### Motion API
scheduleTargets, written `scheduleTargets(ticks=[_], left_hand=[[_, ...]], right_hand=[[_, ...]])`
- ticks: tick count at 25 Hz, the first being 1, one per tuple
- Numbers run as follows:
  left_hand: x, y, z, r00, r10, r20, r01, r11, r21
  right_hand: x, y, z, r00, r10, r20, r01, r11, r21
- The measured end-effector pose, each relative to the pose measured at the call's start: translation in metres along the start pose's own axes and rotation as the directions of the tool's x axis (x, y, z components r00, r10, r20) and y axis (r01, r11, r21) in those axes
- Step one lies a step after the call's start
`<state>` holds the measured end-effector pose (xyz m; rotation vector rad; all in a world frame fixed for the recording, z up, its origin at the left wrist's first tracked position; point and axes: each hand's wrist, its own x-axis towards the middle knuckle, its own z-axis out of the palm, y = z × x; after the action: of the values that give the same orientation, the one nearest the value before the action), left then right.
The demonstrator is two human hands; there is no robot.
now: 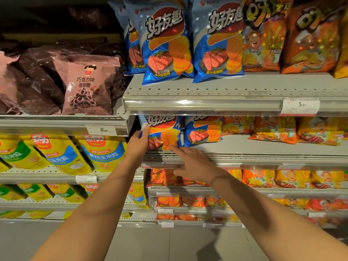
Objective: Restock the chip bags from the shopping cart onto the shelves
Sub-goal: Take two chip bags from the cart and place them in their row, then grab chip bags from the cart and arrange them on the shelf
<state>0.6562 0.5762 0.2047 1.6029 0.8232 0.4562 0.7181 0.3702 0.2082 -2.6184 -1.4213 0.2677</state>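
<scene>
A blue chip bag (162, 131) with a steak picture stands at the left end of the second shelf (263, 155). My left hand (138, 143) holds its left edge, thumb up on the bag's side. My right hand (194, 162) reaches in from the right with fingers straight, the index fingertip touching the bag's lower front. A second blue bag (203, 130) stands just to the right. More of the same blue bags (165, 40) stand on the top shelf (226, 91). The shopping cart is out of view.
Orange chip bags (273, 130) fill the right of the second shelf and the shelves below. Pink and brown snack bags (86, 85) lie on the upper left shelf, yellow bags (62, 153) below them. A price tag (299, 106) hangs on the top shelf edge. Grey floor lies below.
</scene>
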Motion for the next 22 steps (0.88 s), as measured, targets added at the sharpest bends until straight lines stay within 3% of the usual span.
scheduleTargets(ticks=[3,6,9,11,14,17,22], left_hand=[[-0.023,-0.012,0.004,0.992,0.108,-0.071,-0.099,0.987,0.127],[-0.055,-0.024,0.006,0.908,0.392,-0.145,-0.305,0.859,0.412],[-0.090,-0.026,0.029,0.785,0.619,-0.016,-0.532,0.687,0.495],[-0.110,-0.021,0.058,0.723,0.681,0.117,-0.645,0.606,0.465],[-0.137,-0.015,0.122,0.657,0.684,0.316,-0.749,0.547,0.374],[-0.165,-0.012,0.209,0.613,0.607,0.506,-0.787,0.528,0.320],[-0.259,0.008,0.404,0.528,0.458,0.715,-0.800,0.549,0.240]], right_hand=[[-0.007,-0.002,0.006,0.999,-0.005,-0.037,0.005,1.000,-0.007],[-0.026,0.003,0.014,0.991,0.046,-0.127,-0.033,0.994,0.105],[-0.065,0.028,0.019,0.956,0.112,-0.272,-0.027,0.954,0.298],[-0.100,0.051,0.016,0.916,0.192,-0.352,-0.011,0.891,0.454],[-0.172,0.109,0.014,0.828,0.419,-0.373,-0.125,0.786,0.605],[-0.261,0.180,0.029,0.759,0.585,-0.285,-0.307,0.708,0.636],[-0.438,0.309,0.044,0.569,0.809,-0.147,-0.501,0.483,0.718]])
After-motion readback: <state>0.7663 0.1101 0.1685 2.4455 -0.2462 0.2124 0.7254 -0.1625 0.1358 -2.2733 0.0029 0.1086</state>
